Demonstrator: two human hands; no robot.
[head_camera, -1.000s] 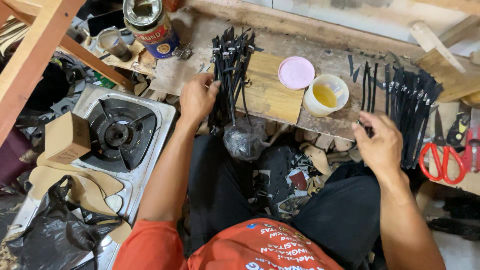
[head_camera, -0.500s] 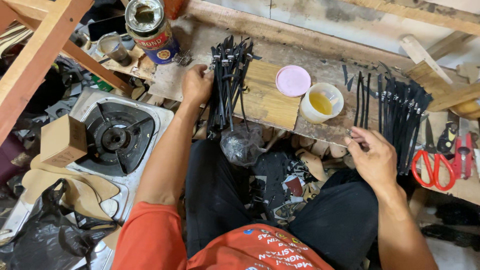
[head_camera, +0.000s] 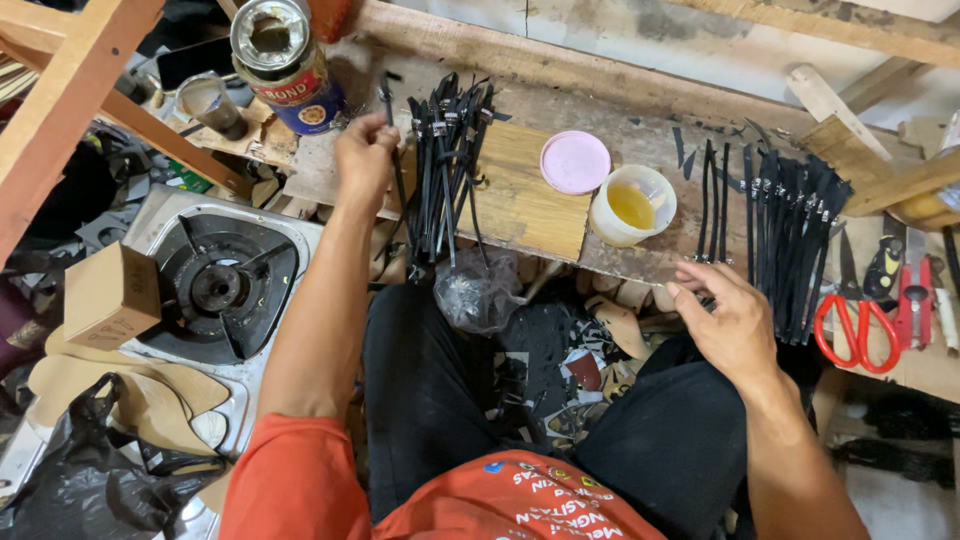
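Now, against the frames just before, the left hand (head_camera: 365, 155) has slid off the pile of black straps (head_camera: 447, 160) toward its left edge and has lifted one single black strap (head_camera: 392, 150) clear, its fingers pinched on the strip, which stands nearly upright with its top end near the base of the tin can (head_camera: 285, 62). The right hand (head_camera: 730, 325) has drawn back from the second row of black straps (head_camera: 790, 225) toward the near edge of the workbench (head_camera: 640, 135); it hovers there loosely spread, fingers slightly curled, holding nothing, its fingertips just beside the nearest strap ends. Between the two groups of straps lies a pale wooden board (head_camera: 530, 195), and the left pile partly covers its left edge and hangs over the front of the bench. As for containers, a small white plastic cup (head_camera: 632, 205) stands on the bench just right of the board and holds a yellowish liquid; its round pink lid (head_camera: 575, 162) lies flat beside it, touching or nearly touching the rim. The tin can at the far left stands upright with its top cut open, contents too dark to tell. A smaller grey cup (head_camera: 210, 102) stands to its left. Red-handled scissors (head_camera: 850, 325) lie on the right beyond the straps. Below the bench, on the left, a single-burner gas stove (head_camera: 215, 285) sits with a small cardboard box (head_camera: 112, 295) on its corner.
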